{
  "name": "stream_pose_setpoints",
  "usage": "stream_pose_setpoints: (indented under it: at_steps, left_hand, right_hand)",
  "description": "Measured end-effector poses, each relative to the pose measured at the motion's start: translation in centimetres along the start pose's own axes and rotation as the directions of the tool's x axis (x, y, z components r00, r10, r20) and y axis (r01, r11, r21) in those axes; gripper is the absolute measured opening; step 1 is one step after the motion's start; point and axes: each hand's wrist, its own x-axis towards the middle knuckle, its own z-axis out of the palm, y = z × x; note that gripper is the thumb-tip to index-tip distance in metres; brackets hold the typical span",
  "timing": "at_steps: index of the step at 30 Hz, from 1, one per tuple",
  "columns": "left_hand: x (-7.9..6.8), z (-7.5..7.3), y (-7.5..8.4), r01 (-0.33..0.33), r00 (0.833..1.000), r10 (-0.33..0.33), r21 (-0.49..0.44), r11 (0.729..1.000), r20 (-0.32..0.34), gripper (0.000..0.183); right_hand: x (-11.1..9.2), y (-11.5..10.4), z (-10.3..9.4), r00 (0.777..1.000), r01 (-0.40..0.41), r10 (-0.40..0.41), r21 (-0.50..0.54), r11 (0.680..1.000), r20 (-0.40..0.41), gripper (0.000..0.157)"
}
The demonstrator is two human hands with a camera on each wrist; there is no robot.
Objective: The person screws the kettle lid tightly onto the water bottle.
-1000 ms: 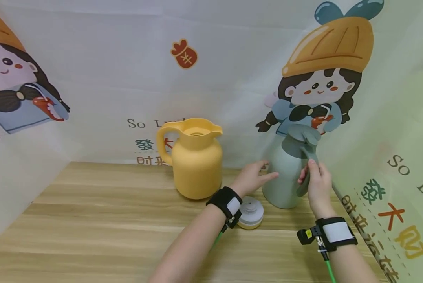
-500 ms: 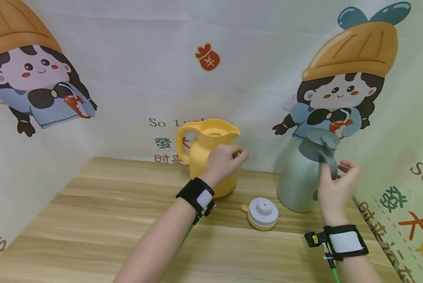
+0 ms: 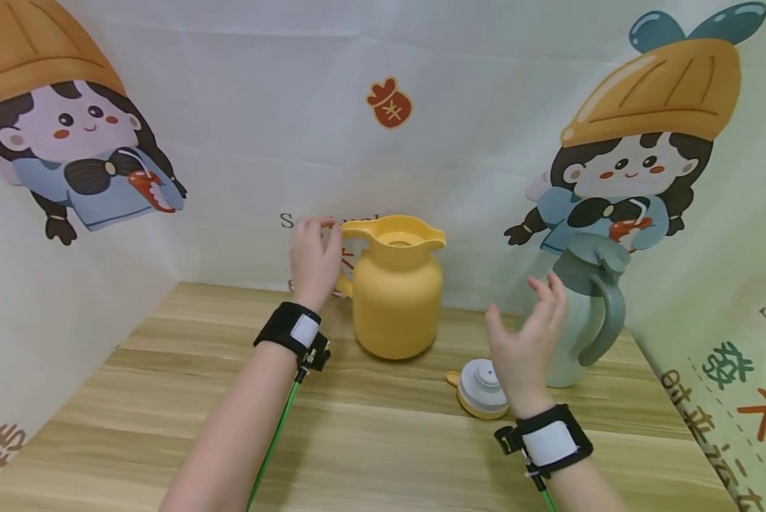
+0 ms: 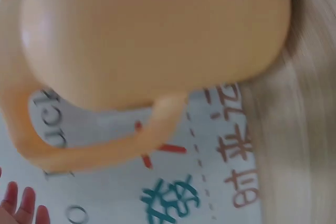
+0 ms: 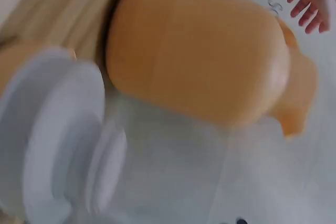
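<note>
A yellow thermos jug [image 3: 398,302] without its lid stands upright at the back of the table, its handle [image 4: 89,153] toward the left. Beside that handle is my left hand [image 3: 316,259], fingers loosely bent; the left wrist view shows the fingertips [image 4: 26,203] apart from it. My right hand [image 3: 528,348], fingers spread and holding nothing, is raised in front of a grey-green thermos jug [image 3: 575,338], hiding part of its body. Left of this hand lies a grey and yellow lid [image 3: 477,398], grey stopper side up; it looms large in the right wrist view.
The wooden table [image 3: 370,441] meets a printed cloth backdrop [image 3: 261,128] behind the jugs. Another stretch of cloth runs along the right side of the table. Green cables [image 3: 274,444] trail from both wristbands.
My left hand has moved left, from near the grey-green jug across to the yellow jug's handle. My right hand has let go of the grey-green jug's handle and moved left.
</note>
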Motion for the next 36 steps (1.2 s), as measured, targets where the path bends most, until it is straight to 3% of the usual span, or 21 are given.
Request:
stream_pose_setpoints:
  at_steps: [3, 5, 7, 10, 13, 16, 19, 22, 25, 31, 36]
  left_hand:
    - [0.6, -0.2, -1.7, 0.092, 0.994, -0.091, -0.019, 0.996, 0.055, 0.037]
    - [0.8, -0.1, -2.4, 0.137, 0.984, -0.129, -0.057, 0.989, 0.12, 0.042]
    - [0.9, 0.0, -2.9, 0.186, 0.967, -0.167, -0.088, 0.979, 0.192, 0.047]
    - [0.8, 0.4, -3.4, 0.279, 0.928, -0.237, -0.115, 0.953, 0.286, 0.053]
    - [0.7, 0.9, -3.8, 0.358, 0.887, -0.294, -0.13, 0.925, 0.355, 0.06]
    - [0.6, 1.4, -3.9, 0.381, 0.871, -0.303, -0.142, 0.914, 0.387, 0.063]
    - [0.6, 1.8, -3.8, 0.376, 0.879, -0.292, -0.172, 0.91, 0.378, 0.061]
    - [0.5, 1.8, -3.7, 0.376, 0.892, -0.288, -0.217, 0.901, 0.349, 0.056]
    - [0.3, 1.5, -3.7, 0.383, 0.902, -0.297, -0.264, 0.885, 0.313, 0.049]
    - [-0.2, 0.3, -4.4, 0.36, 0.927, -0.302, -0.307, 0.881, 0.222, 0.051]
    - [-0.6, -0.8, -5.1, 0.351, 0.931, -0.274, -0.38, 0.856, 0.241, 0.065]
  right_hand:
    - [-0.9, -0.2, 1.9, 0.992, -0.057, 0.059, -0.02, 0.998, 0.114, 0.067]
    - [-1.4, -0.2, 3.1, 0.973, -0.121, 0.124, -0.03, 0.992, 0.193, 0.076]
    - [-1.9, -0.1, 4.3, 0.942, -0.197, 0.198, -0.032, 0.98, 0.272, 0.085]
    - [-2.4, 0.1, 5.9, 0.885, -0.297, 0.285, -0.025, 0.955, 0.369, 0.098]
    - [-2.7, 0.5, 7.4, 0.842, -0.355, 0.321, -0.003, 0.935, 0.434, 0.106]
    - [-2.8, 0.6, 8.4, 0.805, -0.408, 0.343, 0.033, 0.912, 0.484, 0.112]
    - [-3.0, 0.6, 9.2, 0.777, -0.447, 0.353, 0.061, 0.893, 0.522, 0.117]
    - [-3.3, 0.6, 9.8, 0.765, -0.46, 0.353, 0.074, 0.885, 0.538, 0.12]
    - [-3.7, 0.4, 10.3, 0.766, -0.456, 0.341, 0.085, 0.886, 0.545, 0.121]
    - [-4.1, 0.3, 11.0, 0.774, -0.442, 0.327, 0.093, 0.892, 0.542, 0.123]
    - [-4.4, 0.1, 11.5, 0.771, -0.448, 0.331, 0.094, 0.889, 0.544, 0.126]
